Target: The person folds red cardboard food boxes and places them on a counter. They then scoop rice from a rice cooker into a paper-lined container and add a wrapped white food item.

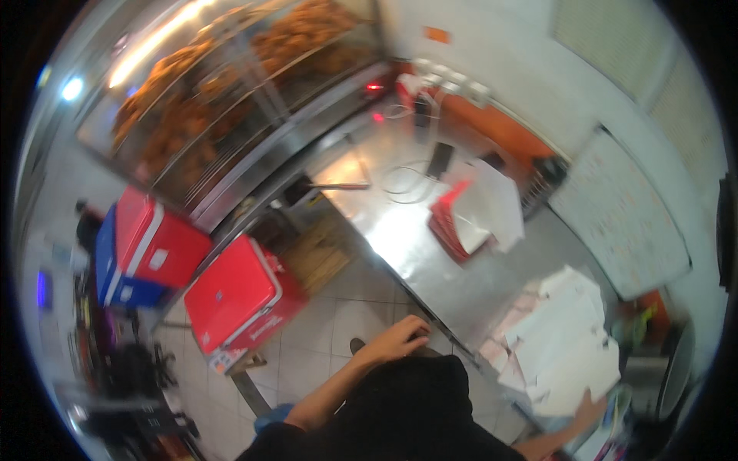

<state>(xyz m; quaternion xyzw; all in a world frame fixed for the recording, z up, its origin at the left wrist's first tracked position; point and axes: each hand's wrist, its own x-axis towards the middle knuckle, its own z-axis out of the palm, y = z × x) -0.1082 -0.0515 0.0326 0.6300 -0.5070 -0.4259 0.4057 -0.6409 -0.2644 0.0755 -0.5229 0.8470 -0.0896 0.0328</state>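
Note:
A stack of flat white cardboard box blanks [565,346] lies at the near right end of the metal counter. At its near edge my right hand [588,412] grips the top cardboard, with some of the fingers hidden. My left hand [406,338] hangs in front of my body beside the counter edge, its fingers curled in and nothing visible in them. Farther along the counter stands an open red and white carton [459,223], tilted toward the left, with a white cardboard flap [496,203] beside it.
A heated glass display case [238,100] with fried food stands at the far left. Red cooler boxes [234,296] are on the left, one above a blue cooler [127,288]. Tongs [342,186], cables and a phone [440,160] lie on the counter [392,230]. A whiteboard [623,211] leans on the wall.

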